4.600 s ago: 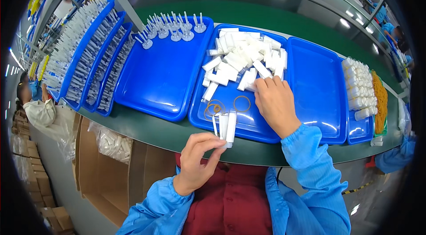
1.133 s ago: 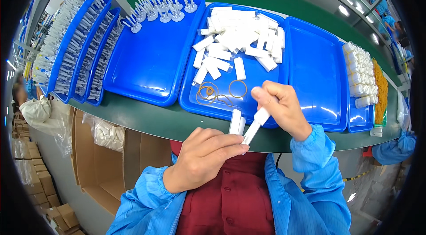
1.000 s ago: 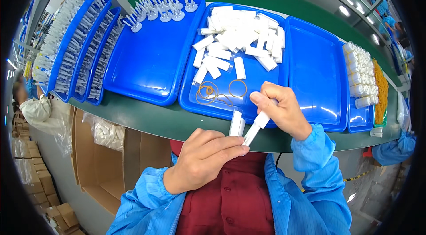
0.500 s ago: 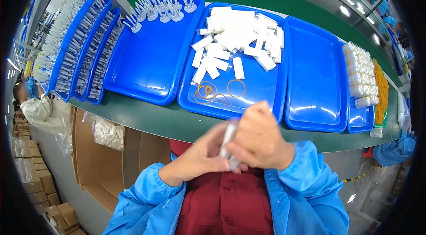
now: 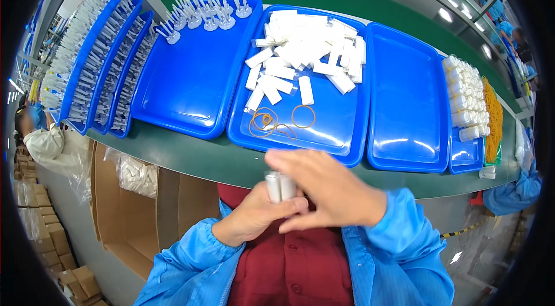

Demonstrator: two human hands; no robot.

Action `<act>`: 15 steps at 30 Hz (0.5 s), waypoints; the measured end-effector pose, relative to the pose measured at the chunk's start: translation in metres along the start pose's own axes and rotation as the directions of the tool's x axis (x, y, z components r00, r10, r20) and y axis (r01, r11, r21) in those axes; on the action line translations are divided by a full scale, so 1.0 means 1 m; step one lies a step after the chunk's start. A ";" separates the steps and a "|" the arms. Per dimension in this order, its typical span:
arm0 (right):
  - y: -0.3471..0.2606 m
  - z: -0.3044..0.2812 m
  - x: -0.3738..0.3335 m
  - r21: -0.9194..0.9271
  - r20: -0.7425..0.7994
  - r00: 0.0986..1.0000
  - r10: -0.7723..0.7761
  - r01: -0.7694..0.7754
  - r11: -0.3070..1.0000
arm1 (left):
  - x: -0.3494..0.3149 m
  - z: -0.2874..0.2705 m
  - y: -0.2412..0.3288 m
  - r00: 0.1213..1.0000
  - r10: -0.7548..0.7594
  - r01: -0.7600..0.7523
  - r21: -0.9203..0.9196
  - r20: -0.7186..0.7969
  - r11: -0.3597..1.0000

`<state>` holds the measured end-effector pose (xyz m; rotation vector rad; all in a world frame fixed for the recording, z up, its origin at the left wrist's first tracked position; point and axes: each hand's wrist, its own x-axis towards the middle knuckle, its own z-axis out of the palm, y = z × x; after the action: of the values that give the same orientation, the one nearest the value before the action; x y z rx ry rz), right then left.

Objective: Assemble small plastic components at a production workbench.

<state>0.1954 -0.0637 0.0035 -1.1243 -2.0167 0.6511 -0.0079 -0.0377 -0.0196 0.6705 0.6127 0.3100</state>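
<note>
Two short white rolls (image 5: pixel 281 186) stand side by side in my left hand (image 5: pixel 251 218), held upright in front of my red shirt. My left fingers are closed around them, and the thumb lies across the front. Close on their right is my right hand (image 5: pixel 338 190), its fingers stretched out and its thumb apart, slightly blurred. Whether it touches the rolls I cannot tell. Beyond my hands, a blue tray (image 5: pixel 329 139) holds a heap of white wrapped rolls (image 5: pixel 306 40) and several loose orange rubber bands (image 5: pixel 264 122).
Left of that tray, another blue tray (image 5: pixel 179 89) has transparent stemmed plastic parts (image 5: pixel 217 14) along its back. Tilted trays (image 5: pixel 110 75) full of similar parts stand farther left. On the right are a blue tray (image 5: pixel 407 104), banded roll bundles (image 5: pixel 465 98) and piled rubber bands (image 5: pixel 491 121). Below sits a cardboard box (image 5: pixel 133 231).
My right hand has gone from a closed fist against the rolls to stretched fingers. The rolls now stand more upright and show their ends. My left hand still grips them.
</note>
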 end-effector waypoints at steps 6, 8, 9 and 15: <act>0.067 -0.003 0.022 -0.618 -0.032 0.996 0.079 -0.082 0.782 | 0.000 0.011 0.007 0.908 0.247 -0.159 0.266 -0.338 0.951; 0.070 0.000 0.025 -0.597 -0.069 0.991 0.117 -0.135 0.791 | -0.002 0.012 0.012 0.888 0.298 -0.154 0.384 -0.351 0.911; 0.068 0.000 0.025 -0.490 -0.127 0.983 0.135 -0.181 0.853 | -0.004 0.009 0.013 0.861 0.355 -0.176 0.440 -0.365 0.880; 0.022 0.000 0.022 0.343 -0.151 0.983 0.109 -0.051 0.938 | 0.022 -0.015 0.016 0.509 0.849 -0.577 0.678 -0.139 0.456</act>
<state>0.1985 -0.0342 -0.0048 -1.0204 -1.6469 0.8766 -0.0015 -0.0081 -0.0275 1.4810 0.8574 1.2085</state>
